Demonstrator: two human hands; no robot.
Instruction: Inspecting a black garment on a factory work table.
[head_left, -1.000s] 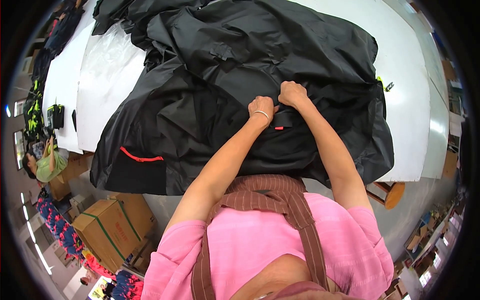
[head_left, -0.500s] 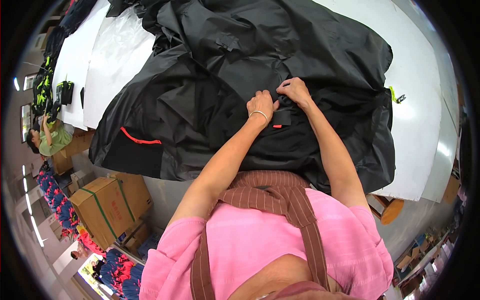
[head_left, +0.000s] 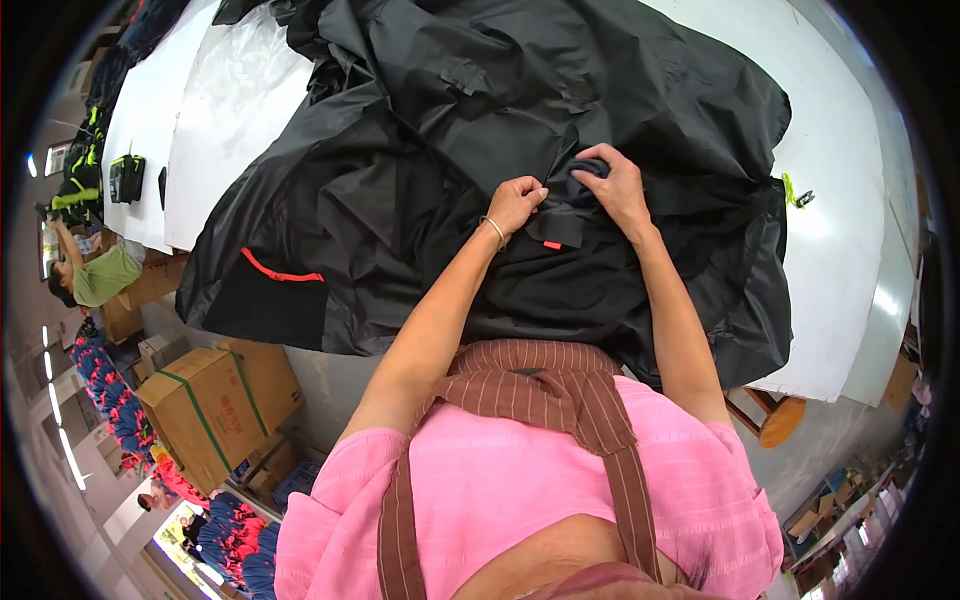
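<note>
In the upper middle of the frame, a black jacket (head_left: 450,170) lies spread over a white table (head_left: 850,230). The left hand (head_left: 515,203) pinches its fabric just beside a small red tab (head_left: 552,245); the right hand (head_left: 615,185), close beside it, is clamped on a bunched fold.
</note>
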